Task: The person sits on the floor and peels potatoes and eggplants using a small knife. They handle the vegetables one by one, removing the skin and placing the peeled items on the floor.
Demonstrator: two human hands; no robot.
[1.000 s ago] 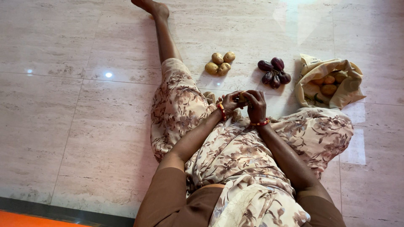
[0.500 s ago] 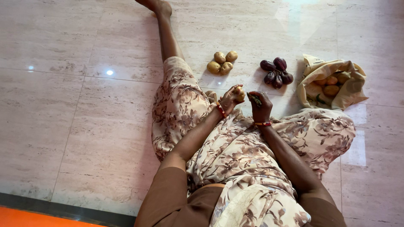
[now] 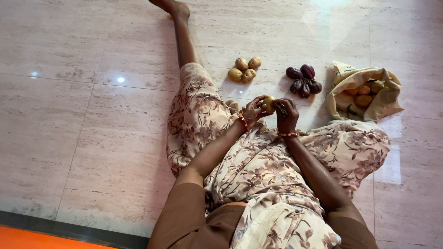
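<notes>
Potato, small, round, yellow-brown (image 3: 269,103), held above the lap over the pale marble floor (image 3: 69,115), left hand (image 3: 253,112) cupping it, right hand (image 3: 286,114) clenched on a small tool I cannot identify; tool may slip toward left fingers, the hands being so close.

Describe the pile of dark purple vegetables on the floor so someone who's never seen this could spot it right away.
Start at the open cloth bag on the pale stone floor. Just beside it, toward the small heap of potatoes, lies the dark purple pile. It is the only glossy, near-black cluster; everything around it is tan or yellow.
</notes>
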